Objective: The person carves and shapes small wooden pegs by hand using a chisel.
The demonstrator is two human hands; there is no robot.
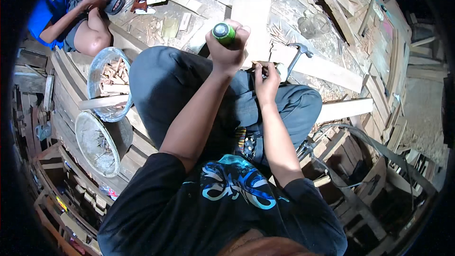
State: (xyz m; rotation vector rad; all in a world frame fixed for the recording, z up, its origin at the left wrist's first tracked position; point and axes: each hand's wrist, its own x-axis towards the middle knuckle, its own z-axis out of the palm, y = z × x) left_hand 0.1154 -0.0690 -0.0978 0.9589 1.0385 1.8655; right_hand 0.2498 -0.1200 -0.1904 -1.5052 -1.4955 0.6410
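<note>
My left hand [229, 58] is wrapped around the round green handle [222, 32] of a tool, held upright above my lap. The tool's working end is hidden beneath the fist. Lower and to the right, my right hand [268, 83] has its thumb and fingers pinched together over what looks like a small strip of wood, partly hidden by the fingers. A claw hammer [296, 59] lies just right of that hand, its head pointing away from me. Beyond both hands a pale board [251, 12] lies flat on the floor.
Wood slivers [280, 35] and another plank [334, 75] lie to the right. On the left stand a basin [93, 73] of wood pieces and a bucket [83, 137]. A person in a blue shirt [51, 12] sits at upper left, near a handsaw [140, 3].
</note>
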